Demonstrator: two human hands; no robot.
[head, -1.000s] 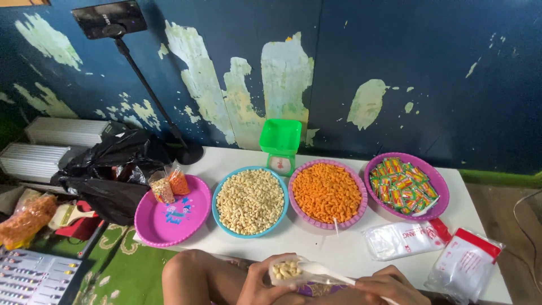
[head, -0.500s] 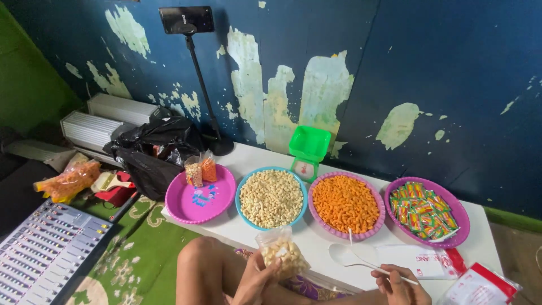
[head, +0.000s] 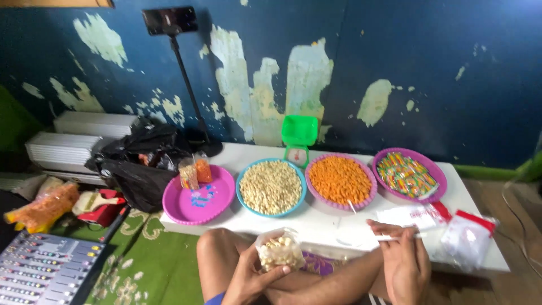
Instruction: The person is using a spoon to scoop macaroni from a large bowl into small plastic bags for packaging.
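Note:
My left hand (head: 251, 278) grips a small clear bag of pale nuts (head: 278, 250) over my knee, below the table's front edge. My right hand (head: 402, 261) pinches a thin white spoon (head: 395, 237) that lies flat over the low white table (head: 322, 223). Along the table stand a blue bowl of pale nuts (head: 271, 187), a pink bowl of orange snacks (head: 340, 180) and a purple bowl of striped candies (head: 408, 174). A pink plate (head: 199, 197) at the left carries two small filled bags (head: 193, 170).
A green kitchen scale (head: 298, 134) stands behind the bowls. Packs of clear plastic bags (head: 468, 237) lie at the table's right end. Black bags (head: 140, 164), a phone stand (head: 192, 99) and an audio mixer (head: 42, 270) are to the left, on and around a green rug.
The view has swung slightly; my left hand has lifted the filled bag clear of my lap, and my right hand has moved away from it with the spoon to the table's right side.

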